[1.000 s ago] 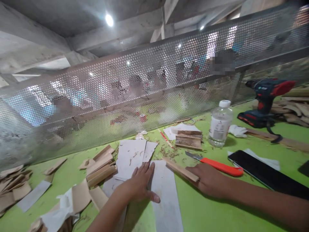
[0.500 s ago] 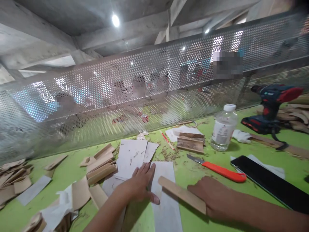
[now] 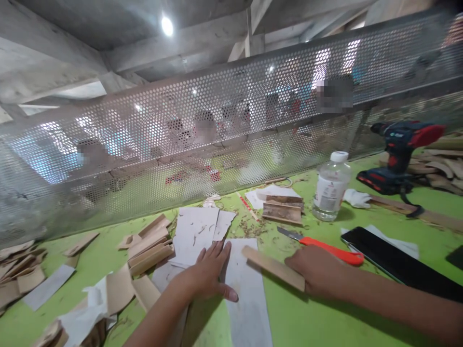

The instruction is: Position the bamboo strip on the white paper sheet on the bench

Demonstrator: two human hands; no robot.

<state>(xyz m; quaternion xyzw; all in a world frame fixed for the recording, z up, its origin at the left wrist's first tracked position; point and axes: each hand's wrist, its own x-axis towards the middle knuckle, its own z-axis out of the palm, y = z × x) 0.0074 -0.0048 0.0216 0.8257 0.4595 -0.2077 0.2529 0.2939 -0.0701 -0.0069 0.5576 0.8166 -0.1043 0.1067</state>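
My left hand [image 3: 208, 274] lies with fingers spread on the left edge of a long white sheet of sandpaper or paper [image 3: 248, 308]. Above its fingertips are further pale sheets [image 3: 195, 233] with curled shavings on them. My right hand [image 3: 311, 270] grips the near end of a flat, light-brown strip of bamboo or wood [image 3: 275, 267], its far end over the long sheet's right side. Just beyond my right hand lies an orange-handled knife [image 3: 329, 249], blade pointing left.
A clear bottle [image 3: 331, 188], a cordless drill [image 3: 401, 154] and a black phone [image 3: 398, 265] stand or lie to the right. Several curved brown pieces [image 3: 150, 246] are piled left. A perforated metal screen [image 3: 162, 144] runs along the back, people beyond it.
My right hand has shifted the strip slightly up and to the right over the sheet. My left hand stays in place, and the view has moved a little.
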